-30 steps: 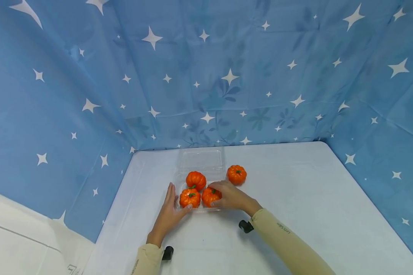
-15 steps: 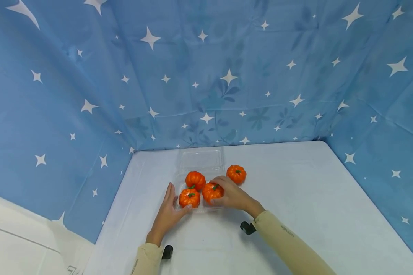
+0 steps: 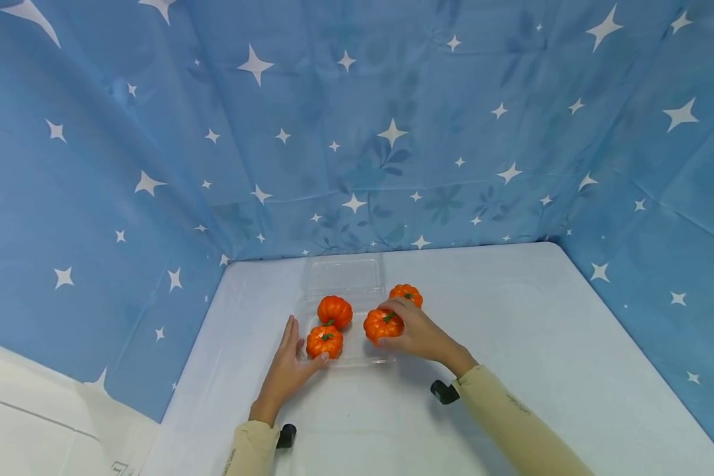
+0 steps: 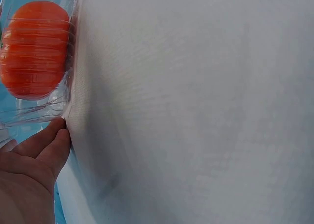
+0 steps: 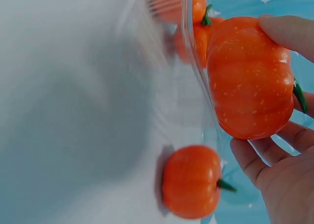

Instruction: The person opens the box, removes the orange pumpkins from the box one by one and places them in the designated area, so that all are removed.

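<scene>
Raising the held pumpkin (image 3: 382,327) in my right hand (image 3: 416,334), shifted rightward since the last frames.
I note its fingers curled round the pumpkin, up at the clear tray's (image 3: 357,363) right edge; loose pumpkin (image 3: 407,289) just beyond those fingertips. Left hand (image 3: 287,377) unchanged: fingers straight, thumb spread, at the tray's left side. I judge this one freed; rear pumpkin (image 3: 335,309) and front pumpkin (image 3: 323,344) remain between the hands.

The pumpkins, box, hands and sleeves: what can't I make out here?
Head view: lower part of the rightmost pumpkin, behind the right hand.
Head view: sleeve lettering, too small to read.
Left wrist view: rest of the left hand, cut off by the edges.
Right wrist view: ridges of the box, blurred.
</scene>
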A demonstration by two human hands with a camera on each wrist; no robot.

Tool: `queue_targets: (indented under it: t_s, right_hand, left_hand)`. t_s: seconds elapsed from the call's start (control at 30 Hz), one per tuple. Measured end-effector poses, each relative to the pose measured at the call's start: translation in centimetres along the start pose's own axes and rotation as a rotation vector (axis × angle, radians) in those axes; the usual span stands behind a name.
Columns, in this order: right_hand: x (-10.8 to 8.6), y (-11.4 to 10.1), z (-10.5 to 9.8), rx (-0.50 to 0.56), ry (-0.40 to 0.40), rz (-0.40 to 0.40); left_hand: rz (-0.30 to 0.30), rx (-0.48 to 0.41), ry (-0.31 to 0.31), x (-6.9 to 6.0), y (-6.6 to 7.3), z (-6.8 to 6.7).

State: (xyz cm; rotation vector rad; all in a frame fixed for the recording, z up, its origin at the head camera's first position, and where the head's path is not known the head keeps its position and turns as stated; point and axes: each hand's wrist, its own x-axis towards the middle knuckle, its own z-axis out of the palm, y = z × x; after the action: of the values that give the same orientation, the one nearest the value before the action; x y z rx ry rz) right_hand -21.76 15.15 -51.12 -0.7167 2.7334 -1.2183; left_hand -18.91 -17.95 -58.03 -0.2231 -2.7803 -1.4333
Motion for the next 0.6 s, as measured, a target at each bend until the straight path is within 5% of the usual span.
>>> queue_targets:
  t_s: [0.6]
  right_hand:
    - [-3.4,2.9,-2.8,-0.005,0.077,0.104]
  left_hand:
    - [-0.006,-0.027,-0.019,0.0,-0.3,-0.1]
